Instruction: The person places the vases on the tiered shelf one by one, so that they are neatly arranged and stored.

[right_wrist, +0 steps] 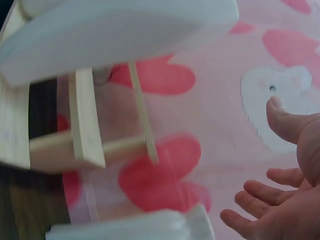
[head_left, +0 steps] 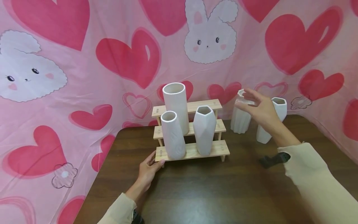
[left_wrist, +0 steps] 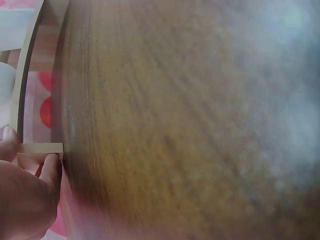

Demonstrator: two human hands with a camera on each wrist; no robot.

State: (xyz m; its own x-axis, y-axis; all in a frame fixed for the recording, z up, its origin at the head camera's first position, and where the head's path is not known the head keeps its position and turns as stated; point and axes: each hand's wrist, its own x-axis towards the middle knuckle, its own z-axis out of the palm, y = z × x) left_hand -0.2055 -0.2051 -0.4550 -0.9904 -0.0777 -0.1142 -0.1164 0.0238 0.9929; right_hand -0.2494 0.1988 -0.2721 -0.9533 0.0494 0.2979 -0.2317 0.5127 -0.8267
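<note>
A three-step wooden stand (head_left: 190, 151) carries three white vases. The tall cylindrical vase (head_left: 179, 104) stands on the middle step, left of centre. Down on the lowest step are a round-mouthed tapered vase (head_left: 174, 140) and a faceted vase (head_left: 204, 132). My left hand (head_left: 147, 172) pinches the left front end of the lowest step; in the left wrist view its thumb and fingers are at the stand's leg (left_wrist: 42, 148). My right hand (head_left: 261, 109), fingers spread and holding nothing, hovers by the top of a ribbed white vase (head_left: 240, 120). Whether it touches the vase I cannot tell.
Another faceted white vase (head_left: 263, 136) stands at the right, partly behind my right forearm. The dark wooden table (head_left: 195, 189) ends at the back against a pink curtain (head_left: 92, 77) with hearts and rabbits.
</note>
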